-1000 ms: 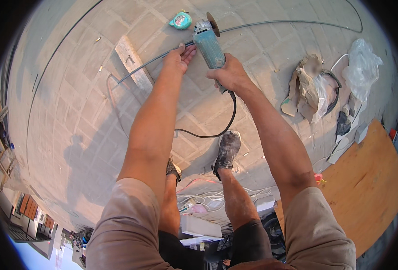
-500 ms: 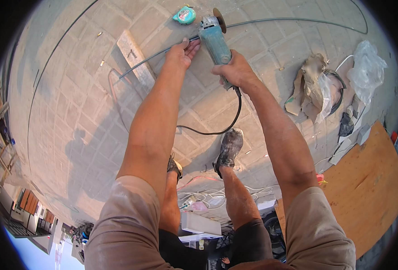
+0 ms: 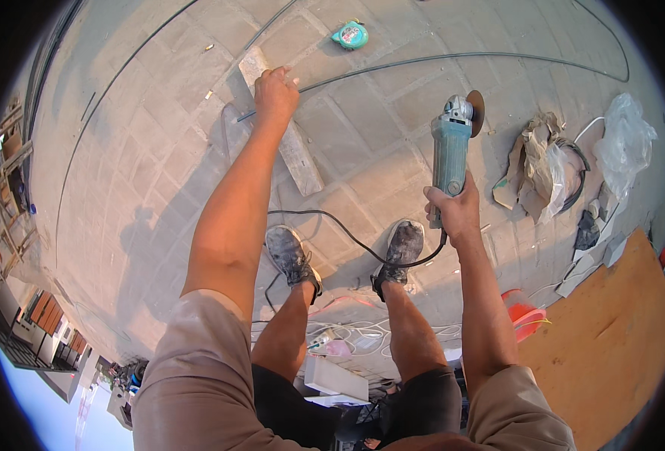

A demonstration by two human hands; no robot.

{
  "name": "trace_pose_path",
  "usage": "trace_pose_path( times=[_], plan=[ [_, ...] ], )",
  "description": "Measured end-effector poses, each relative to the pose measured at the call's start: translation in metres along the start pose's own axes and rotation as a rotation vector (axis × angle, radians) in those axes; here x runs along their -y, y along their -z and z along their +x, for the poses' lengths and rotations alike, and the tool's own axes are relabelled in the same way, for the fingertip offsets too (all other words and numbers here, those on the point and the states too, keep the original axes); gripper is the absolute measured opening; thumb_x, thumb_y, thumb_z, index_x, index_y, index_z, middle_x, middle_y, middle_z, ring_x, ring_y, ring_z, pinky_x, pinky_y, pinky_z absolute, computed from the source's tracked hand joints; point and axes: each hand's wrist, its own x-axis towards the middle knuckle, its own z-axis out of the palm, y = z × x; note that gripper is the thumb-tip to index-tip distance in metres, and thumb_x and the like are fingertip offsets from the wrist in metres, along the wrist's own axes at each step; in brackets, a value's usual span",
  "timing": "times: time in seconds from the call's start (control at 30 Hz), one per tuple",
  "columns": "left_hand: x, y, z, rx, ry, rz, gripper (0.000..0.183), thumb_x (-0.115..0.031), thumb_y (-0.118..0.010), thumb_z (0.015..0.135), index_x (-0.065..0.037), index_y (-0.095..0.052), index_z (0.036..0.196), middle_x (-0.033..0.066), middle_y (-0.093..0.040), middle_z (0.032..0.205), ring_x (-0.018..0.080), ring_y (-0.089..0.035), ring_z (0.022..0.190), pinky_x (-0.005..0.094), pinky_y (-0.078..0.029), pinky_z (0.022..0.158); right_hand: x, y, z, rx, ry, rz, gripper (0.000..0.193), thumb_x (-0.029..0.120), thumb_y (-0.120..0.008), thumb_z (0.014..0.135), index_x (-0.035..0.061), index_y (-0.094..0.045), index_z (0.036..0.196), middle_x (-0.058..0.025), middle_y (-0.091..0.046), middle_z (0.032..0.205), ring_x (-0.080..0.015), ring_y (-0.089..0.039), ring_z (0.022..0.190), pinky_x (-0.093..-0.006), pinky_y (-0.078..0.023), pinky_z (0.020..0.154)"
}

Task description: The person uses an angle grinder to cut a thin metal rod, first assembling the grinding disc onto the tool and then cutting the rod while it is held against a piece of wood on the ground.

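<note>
My right hand (image 3: 452, 212) has its fingers wrapped round the rear barrel of the teal angle grinder (image 3: 449, 154), held above the paving, likely nose-heavy, rigid; left hand (image 3: 275, 92) curls loosely at the stiff thin metal rod (image 3: 452, 59).

Your single view comes from the head camera, the left one of a pair, looking steeply down past your arms to your shoes (image 3: 347, 255) and the paved ground (image 3: 159, 150). Its fisheye bends the paving joints near the rim.
</note>
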Motion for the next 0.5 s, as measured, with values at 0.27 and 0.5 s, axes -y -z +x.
trace_pose_path(
  times=[0.27, 0.5],
  plan=[
    [-0.015, -0.025, -0.019, 0.333, -0.2, -0.032, 0.031, -0.022, -0.075, 0.092, -0.006, -0.069, 0.119, 0.0157, -0.071, 0.107, 0.0369, -0.064, 0.107, 0.0483, -0.048, 0.093, -0.021, -0.004, -0.017, 0.043, 0.045, -0.062, 0.05, 0.01, -0.077, 0.078, -0.0045, -0.049, 0.117, -0.0089, -0.059, 0.082, -0.0181, -0.063, 0.062, -0.0344, -0.053, 0.057],
    [0.02, 0.019, 0.001, 0.323, -0.135, -0.339, 0.032, -0.017, -0.074, 0.093, -0.005, -0.059, 0.118, 0.0195, -0.071, 0.111, 0.0377, -0.065, 0.103, 0.0507, -0.046, 0.094, -0.001, -0.061, 0.024, 0.01, 0.202, -0.275, 0.061, 0.018, -0.077, 0.075, -0.0072, -0.049, 0.123, -0.0208, -0.067, 0.091, -0.0277, -0.069, 0.073, -0.0393, -0.056, 0.067]
  ],
)
